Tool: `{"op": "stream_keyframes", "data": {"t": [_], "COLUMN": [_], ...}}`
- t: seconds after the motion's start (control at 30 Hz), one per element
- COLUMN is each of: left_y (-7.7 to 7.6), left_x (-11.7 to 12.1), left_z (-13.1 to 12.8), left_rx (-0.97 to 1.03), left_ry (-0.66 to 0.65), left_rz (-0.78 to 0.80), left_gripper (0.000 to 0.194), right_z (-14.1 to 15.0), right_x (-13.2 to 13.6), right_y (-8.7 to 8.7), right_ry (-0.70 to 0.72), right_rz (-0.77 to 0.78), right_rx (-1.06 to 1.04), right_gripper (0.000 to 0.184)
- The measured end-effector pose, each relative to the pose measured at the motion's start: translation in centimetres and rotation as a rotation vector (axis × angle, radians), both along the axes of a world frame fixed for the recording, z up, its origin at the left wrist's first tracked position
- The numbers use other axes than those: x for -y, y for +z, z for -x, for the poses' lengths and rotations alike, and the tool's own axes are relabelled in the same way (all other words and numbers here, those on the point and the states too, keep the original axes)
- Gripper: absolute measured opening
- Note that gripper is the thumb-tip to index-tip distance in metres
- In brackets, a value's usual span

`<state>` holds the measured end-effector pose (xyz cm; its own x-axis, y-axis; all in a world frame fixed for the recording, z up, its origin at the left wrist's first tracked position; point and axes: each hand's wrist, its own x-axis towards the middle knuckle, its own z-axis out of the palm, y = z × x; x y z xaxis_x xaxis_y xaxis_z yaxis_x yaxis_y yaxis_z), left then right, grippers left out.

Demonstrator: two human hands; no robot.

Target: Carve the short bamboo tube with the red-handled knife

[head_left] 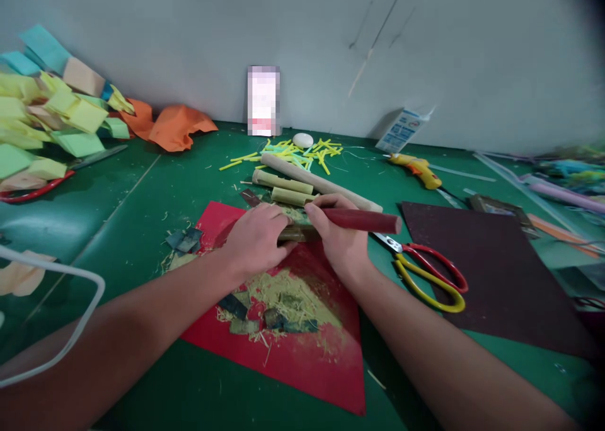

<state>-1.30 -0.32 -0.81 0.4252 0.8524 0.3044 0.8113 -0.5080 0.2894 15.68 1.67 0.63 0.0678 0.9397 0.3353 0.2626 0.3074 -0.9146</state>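
Note:
My left hand (259, 235) is closed around the end of a short bamboo piece (295, 233) above a red sheet (302, 362). A tool with a thick, dark red round handle (363, 220) is in my closed right hand (341, 235). The handle points to the right, and the tool's working end lies by the bamboo, mostly hidden by my fingers. Pale shavings and dark scraps (283, 298) cover part of the sheet. Just behind my hands lie two cut bamboo pieces (290, 196), one notched, and a long pale rod (326, 182).
Scissors (432, 276) with red and yellow handles lie right of my right hand, partly on a dark brown sheet (482, 267). A yellow glue gun (418, 169), yellow strips (243, 160) and a phone (263, 100) are near the wall. Folded papers (57, 116) and orange cloth-like material (174, 125) are left.

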Motion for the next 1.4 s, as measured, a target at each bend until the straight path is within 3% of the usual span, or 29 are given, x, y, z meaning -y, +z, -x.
{"op": "stream_keyframes", "data": {"t": [0.2,0.47,0.73,0.97,1.23,1.4], "left_y": [-0.1,0.1,-0.2,-0.2,-0.2,0.2], "left_x": [0.0,0.1,0.0,0.1,-0.4,-0.7], "left_z": [0.0,-0.1,-0.1,-0.1,0.1,0.1], "left_rx": [0.013,-0.012,0.004,0.019,-0.015,0.01], "left_ry": [-0.005,0.014,0.007,0.004,0.014,-0.031], "left_rz": [-0.032,0.001,-0.028,-0.024,-0.059,-0.058], "left_gripper": [0.023,0.022,0.025,0.021,0.022,0.019], "right_z": [0.3,0.2,-0.3,-0.4,0.5,1.3], "right_x": [0.0,0.7,0.5,0.5,-0.1,-0.4], "right_y": [-0.8,0.1,-0.8,-0.2,0.3,0.1], "right_ry": [-0.027,0.057,0.066,0.187,0.193,0.123], "right_rz": [0.074,0.008,-0.029,-0.011,-0.001,0.044], "right_rx": [-0.178,0.029,0.025,0.095,0.182,0.255], "right_gripper": [0.023,0.02,0.019,0.023,0.027,0.026]}}
